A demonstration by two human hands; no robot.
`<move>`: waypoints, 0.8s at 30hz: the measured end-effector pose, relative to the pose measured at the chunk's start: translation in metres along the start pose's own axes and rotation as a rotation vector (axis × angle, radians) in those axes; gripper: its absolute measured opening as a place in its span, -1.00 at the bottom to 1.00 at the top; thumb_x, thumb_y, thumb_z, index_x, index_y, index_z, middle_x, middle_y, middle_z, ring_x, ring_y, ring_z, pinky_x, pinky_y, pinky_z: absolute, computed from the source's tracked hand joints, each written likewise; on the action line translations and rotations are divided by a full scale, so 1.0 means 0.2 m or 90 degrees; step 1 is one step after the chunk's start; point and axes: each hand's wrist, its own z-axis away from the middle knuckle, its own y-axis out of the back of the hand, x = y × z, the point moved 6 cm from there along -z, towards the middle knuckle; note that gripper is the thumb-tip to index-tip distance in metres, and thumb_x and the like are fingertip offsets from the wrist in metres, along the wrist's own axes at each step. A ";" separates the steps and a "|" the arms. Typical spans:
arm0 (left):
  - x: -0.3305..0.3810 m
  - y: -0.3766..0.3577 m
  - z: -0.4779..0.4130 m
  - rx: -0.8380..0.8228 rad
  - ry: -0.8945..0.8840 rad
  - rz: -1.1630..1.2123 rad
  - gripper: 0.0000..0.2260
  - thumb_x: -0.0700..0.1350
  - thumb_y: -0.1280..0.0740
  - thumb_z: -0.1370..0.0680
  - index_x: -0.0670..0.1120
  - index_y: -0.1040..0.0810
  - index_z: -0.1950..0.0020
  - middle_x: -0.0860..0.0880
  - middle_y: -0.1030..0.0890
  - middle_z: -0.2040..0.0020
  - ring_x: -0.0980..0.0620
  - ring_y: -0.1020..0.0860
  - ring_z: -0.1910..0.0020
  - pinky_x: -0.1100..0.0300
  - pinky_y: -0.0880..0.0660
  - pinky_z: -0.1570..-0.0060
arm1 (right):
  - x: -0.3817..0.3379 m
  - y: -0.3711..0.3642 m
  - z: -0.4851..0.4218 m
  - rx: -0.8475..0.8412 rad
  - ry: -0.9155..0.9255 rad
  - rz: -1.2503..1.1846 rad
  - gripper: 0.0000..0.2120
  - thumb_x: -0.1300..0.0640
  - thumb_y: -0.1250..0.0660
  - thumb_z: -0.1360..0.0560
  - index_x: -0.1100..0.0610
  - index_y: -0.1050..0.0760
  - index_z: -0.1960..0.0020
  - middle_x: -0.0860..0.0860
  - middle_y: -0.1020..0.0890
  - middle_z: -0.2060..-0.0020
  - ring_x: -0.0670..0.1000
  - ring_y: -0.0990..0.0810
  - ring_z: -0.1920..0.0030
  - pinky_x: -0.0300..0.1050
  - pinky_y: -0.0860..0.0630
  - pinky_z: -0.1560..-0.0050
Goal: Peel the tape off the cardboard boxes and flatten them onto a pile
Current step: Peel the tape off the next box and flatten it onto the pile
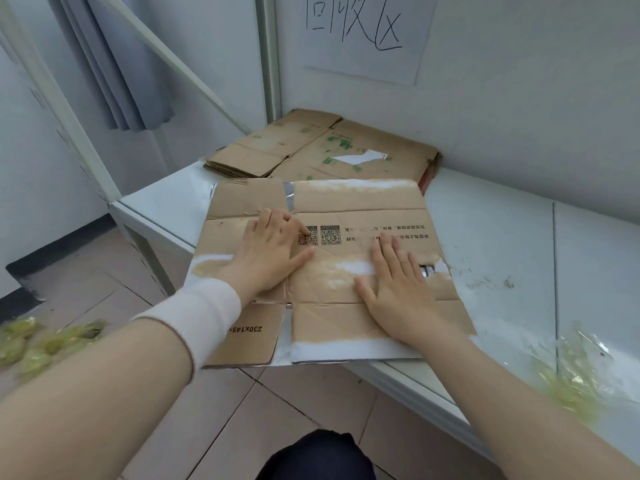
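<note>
**On the white table, both palms flat on a collapsed box**

At the far left, low on the tiled floor, lies a blurred clump of yellowish crumpled tape [38, 341]; above it a grey curtain [114, 64] hangs against the wall. Left of centre, the left hand [273, 251], with a pale sleeve [204, 317] on its forearm, lies with straight spread fingers on the flattened box [363, 199], its fingertips at a printed QR code; it grips nothing. This box lies flat on the table [502, 244], its near flaps overhanging the front edge, with white torn patches on its surface. Just to the right, the right hand [398, 289] presses palm-down on the same cardboard, fingers straight and slightly spread, holding nothing. Behind the box, in the corner by the wall, sits the pile of flattened boxes [381, 147], its front edge touching or overlapped by the box; above it a paper sign [363, 36] with handwritten characters is on the wall. At the far right, a second blurred wad of tape [568, 375] rests on the table.
</note>
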 end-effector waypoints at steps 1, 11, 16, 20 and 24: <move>-0.03 0.01 -0.05 0.021 0.001 0.009 -0.32 0.36 0.10 -0.34 -0.03 -0.39 -0.24 -0.08 -0.32 -0.31 -0.09 -0.24 -0.31 0.07 -0.13 -0.28 | 0.00 0.00 0.02 0.013 0.010 -0.001 -0.30 -0.25 0.19 -0.51 0.10 0.25 -0.51 -0.03 0.26 -0.51 -0.13 0.35 -0.45 -0.14 0.36 -0.44; -0.14 -0.19 -0.20 -0.109 0.073 0.053 -0.53 0.16 0.05 -0.61 0.18 0.06 -0.52 0.01 0.17 -0.56 0.05 0.19 -0.53 -0.03 0.23 -0.47 | 0.01 -0.02 0.02 0.038 0.008 0.039 -0.18 -0.30 0.38 -0.34 0.08 0.26 -0.51 -0.05 0.28 -0.50 -0.12 0.33 -0.48 -0.17 0.38 -0.43; -0.13 -0.13 -0.16 -0.083 0.110 0.065 -0.54 0.16 0.05 -0.61 0.15 -0.01 -0.52 -0.03 0.13 -0.56 0.02 0.18 -0.53 -0.03 0.20 -0.48 | -0.01 0.00 0.07 -0.007 0.004 0.034 -0.31 -0.23 0.16 -0.55 0.12 0.27 -0.51 -0.02 0.29 -0.50 -0.11 0.33 -0.47 -0.15 0.37 -0.44; -0.16 -0.10 -0.12 -0.094 0.196 0.072 -0.50 0.19 0.08 -0.60 0.12 0.03 -0.53 -0.12 0.17 -0.55 -0.05 0.22 -0.53 -0.09 0.24 -0.46 | -0.01 -0.01 0.19 -0.008 0.014 0.037 -0.17 -0.31 0.39 -0.35 0.10 0.31 -0.50 -0.04 0.31 -0.49 -0.17 0.39 -0.41 -0.17 0.39 -0.42; -0.29 -0.09 -0.07 -0.114 0.233 0.067 -0.46 0.20 0.09 -0.60 0.07 0.10 -0.54 -0.08 0.19 -0.56 -0.03 0.23 -0.53 -0.10 0.23 -0.46 | 0.01 -0.01 0.21 0.010 0.004 0.025 -0.16 -0.31 0.41 -0.32 0.09 0.29 -0.50 -0.06 0.30 -0.49 -0.15 0.36 -0.45 -0.16 0.37 -0.43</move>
